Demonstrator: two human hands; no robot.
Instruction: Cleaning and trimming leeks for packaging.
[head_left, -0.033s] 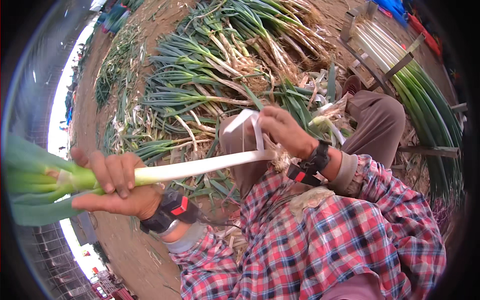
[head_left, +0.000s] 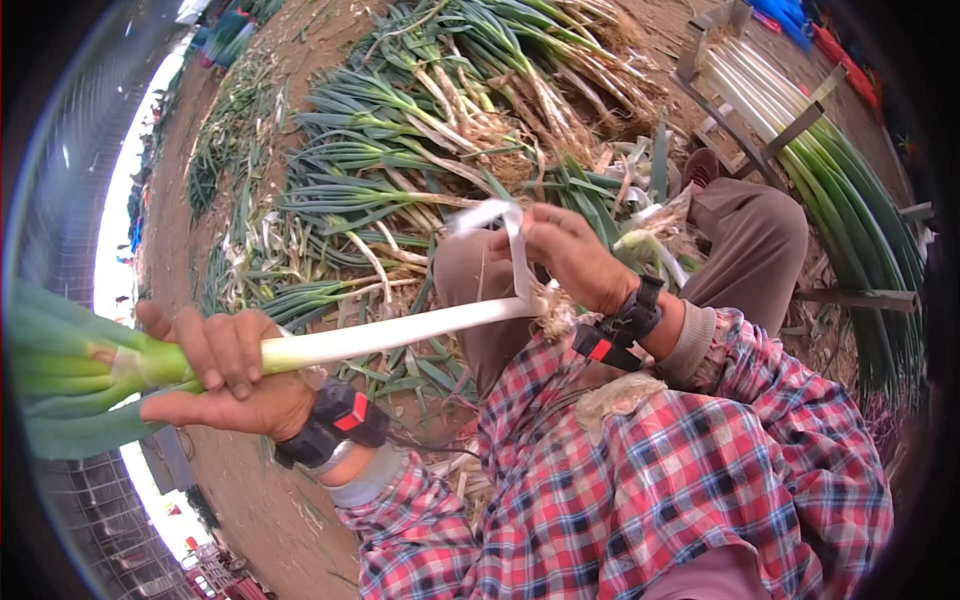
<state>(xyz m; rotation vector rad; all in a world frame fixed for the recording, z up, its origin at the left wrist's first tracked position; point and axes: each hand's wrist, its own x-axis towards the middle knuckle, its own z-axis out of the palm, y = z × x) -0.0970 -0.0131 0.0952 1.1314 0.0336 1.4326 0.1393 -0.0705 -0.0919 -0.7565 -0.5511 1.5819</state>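
Observation:
My left hand [head_left: 230, 375] is wrapped around a leek [head_left: 400, 337] where its white stalk turns green. The leek lies almost level across the view, its leaves fanning out to the left and its tuft of roots [head_left: 557, 312] on the right, close to my lap. Just above the root end, my right hand [head_left: 575, 258] has its fingers pinched on a thin white strip of leek skin [head_left: 518, 260]. That strip rises from the stalk near the roots, and its loose end bends over to the left, blurred.
Untrimmed leeks [head_left: 400, 160] lie heaped on the dirt ahead. Peeled leeks [head_left: 830, 190] rest in a metal frame [head_left: 795, 130] at right. Leaf scraps [head_left: 250, 250] litter the ground at left. My bent knees [head_left: 750, 230] flank peelings between them.
My left hand and the leek have shifted slightly left. The strip's loose end has swung a little upward, while my right hand keeps nearly the same place.

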